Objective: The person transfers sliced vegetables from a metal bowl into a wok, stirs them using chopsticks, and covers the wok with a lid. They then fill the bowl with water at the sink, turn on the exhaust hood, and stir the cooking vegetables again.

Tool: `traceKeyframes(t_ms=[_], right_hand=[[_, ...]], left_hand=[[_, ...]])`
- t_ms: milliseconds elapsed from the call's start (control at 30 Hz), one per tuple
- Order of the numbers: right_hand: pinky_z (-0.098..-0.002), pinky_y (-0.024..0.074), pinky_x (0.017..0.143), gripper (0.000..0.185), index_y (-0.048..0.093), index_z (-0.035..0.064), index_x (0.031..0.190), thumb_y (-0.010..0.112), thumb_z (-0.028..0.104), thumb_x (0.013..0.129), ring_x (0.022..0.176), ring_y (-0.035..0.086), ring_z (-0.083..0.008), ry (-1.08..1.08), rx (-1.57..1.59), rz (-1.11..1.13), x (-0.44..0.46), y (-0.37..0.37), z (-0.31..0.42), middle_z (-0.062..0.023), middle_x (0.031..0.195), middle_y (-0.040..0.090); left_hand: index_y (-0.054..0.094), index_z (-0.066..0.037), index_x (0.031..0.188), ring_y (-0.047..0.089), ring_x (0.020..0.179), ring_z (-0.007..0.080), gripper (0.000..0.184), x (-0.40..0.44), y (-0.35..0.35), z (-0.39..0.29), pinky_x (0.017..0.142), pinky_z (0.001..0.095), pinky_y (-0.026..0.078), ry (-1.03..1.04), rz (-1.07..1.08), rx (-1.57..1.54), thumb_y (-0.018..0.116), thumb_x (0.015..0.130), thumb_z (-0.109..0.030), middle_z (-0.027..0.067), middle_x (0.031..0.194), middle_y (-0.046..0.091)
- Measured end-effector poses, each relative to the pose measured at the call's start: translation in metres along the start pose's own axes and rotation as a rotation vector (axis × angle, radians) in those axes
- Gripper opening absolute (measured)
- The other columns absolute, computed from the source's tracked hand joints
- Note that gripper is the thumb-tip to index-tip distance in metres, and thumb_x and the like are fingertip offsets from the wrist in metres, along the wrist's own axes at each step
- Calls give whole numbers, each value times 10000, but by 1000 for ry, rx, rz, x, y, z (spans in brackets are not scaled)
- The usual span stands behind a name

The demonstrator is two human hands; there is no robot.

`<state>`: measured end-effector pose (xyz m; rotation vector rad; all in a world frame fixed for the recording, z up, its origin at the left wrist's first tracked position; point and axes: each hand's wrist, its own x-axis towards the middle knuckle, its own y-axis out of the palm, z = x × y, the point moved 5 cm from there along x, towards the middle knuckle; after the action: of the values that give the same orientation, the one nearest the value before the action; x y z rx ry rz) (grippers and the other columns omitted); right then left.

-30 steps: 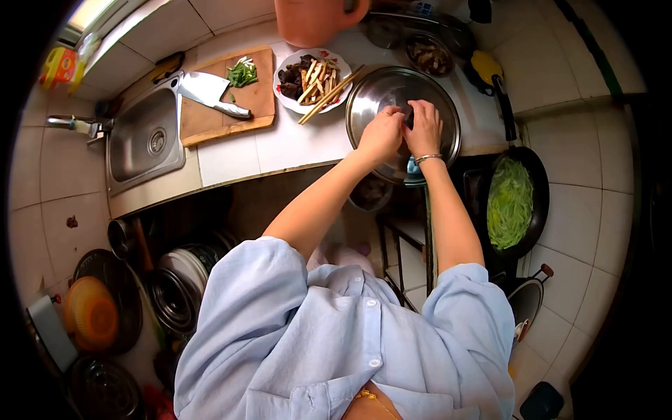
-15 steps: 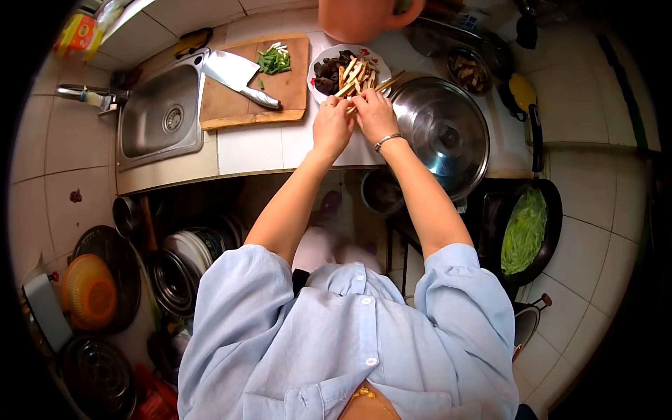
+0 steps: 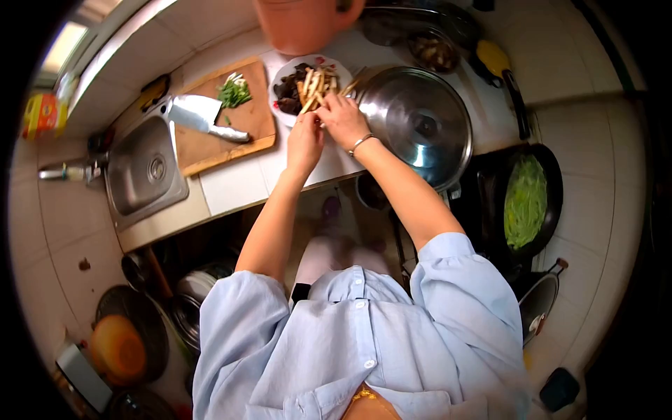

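Note:
Both my hands are together over the near edge of a white plate [image 3: 277, 75] with red marks on its rim. On it lie dark wood ear mushrooms [image 3: 288, 91] and pale tan strips [image 3: 320, 82], which look like tofu skin sticks. My left hand [image 3: 306, 140] is closed with its fingertips pinched beside the right hand's. My right hand [image 3: 343, 120] is closed too, a tan strip [image 3: 348, 89] showing past its knuckles. The fingers hide most of what they pinch. A large shiny metal lid [image 3: 420, 119] lies just right of my right hand.
Left of the plate is a wooden cutting board [image 3: 248, 115] with a cleaver [image 3: 203, 115] and chopped scallions [image 3: 234, 92]. Beyond it is a steel sink [image 3: 143, 171]. An orange pitcher [image 3: 301, 24] stands behind the plate. At right, a black pan [image 3: 553, 210] holds shredded green vegetable [image 3: 525, 203].
The view has turned, so the counter appears tilted and shifted left. My hands remain together at the plate's near edge, and less of the strip shows past my right hand.

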<state>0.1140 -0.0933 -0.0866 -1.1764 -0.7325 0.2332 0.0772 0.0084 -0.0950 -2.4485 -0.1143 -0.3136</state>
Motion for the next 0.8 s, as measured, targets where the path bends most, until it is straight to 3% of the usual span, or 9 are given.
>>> traceKeyframes(t_ms=[167, 367, 400, 500, 567, 700, 800], right_hand=[[-363, 419, 800, 78, 598, 139, 786, 534, 182, 801, 885, 580, -193, -31, -172, -165, 7, -31, 6, -47, 940, 554], [-347, 392, 801, 39, 602, 128, 777, 576, 157, 782, 838, 558, -166, 133, -177, -405, -9, -164, -9, -19, 875, 507], [-349, 398, 796, 47, 609, 125, 768, 576, 156, 781, 837, 558, -172, 157, -185, -429, -18, -186, -17, -25, 877, 510], [-354, 419, 771, 45, 621, 115, 786, 584, 141, 783, 836, 561, -181, 253, -264, -430, -59, -258, -41, -27, 856, 508], [-362, 427, 764, 59, 636, 109, 813, 595, 131, 776, 816, 566, -191, 299, -262, -492, -94, -302, -55, -27, 856, 514], [-364, 483, 650, 134, 646, 80, 888, 664, 89, 755, 767, 593, -252, 521, -312, -555, -178, -361, -81, -49, 896, 555], [-363, 496, 642, 166, 643, 73, 901, 694, 93, 744, 740, 609, -263, 747, -158, -595, -249, -377, -103, -61, 918, 561]], left_hand=[[475, -25, 961, 536, 801, 409, 106, 7, 8, -1, 665, 472, 430, 78, -7, -56, 515, 863, -29, 215, 871, 532], [506, -21, 1045, 564, 837, 379, 168, 32, -36, -158, 661, 441, 459, 403, 75, 61, 523, 878, -6, 181, 941, 555], [528, -13, 1019, 569, 844, 348, 109, 37, -34, -179, 732, 416, 454, 397, 150, 60, 493, 919, -37, 161, 926, 562], [612, -2, 944, 603, 817, 282, 88, 41, -24, -261, 682, 356, 492, 543, 183, -72, 596, 858, -16, 141, 926, 570], [636, 26, 944, 606, 858, 166, 176, 41, 2, -298, 733, 265, 509, 479, 268, -513, 665, 775, 68, 91, 958, 595], [664, 22, 935, 611, 849, 168, 166, 16, 60, -381, 732, 250, 512, 552, 477, -654, 666, 772, 59, 82, 930, 606], [666, -13, 937, 636, 769, 218, 188, -14, 113, -425, 684, 293, 526, 676, 580, -706, 699, 753, 1, 102, 871, 612]])
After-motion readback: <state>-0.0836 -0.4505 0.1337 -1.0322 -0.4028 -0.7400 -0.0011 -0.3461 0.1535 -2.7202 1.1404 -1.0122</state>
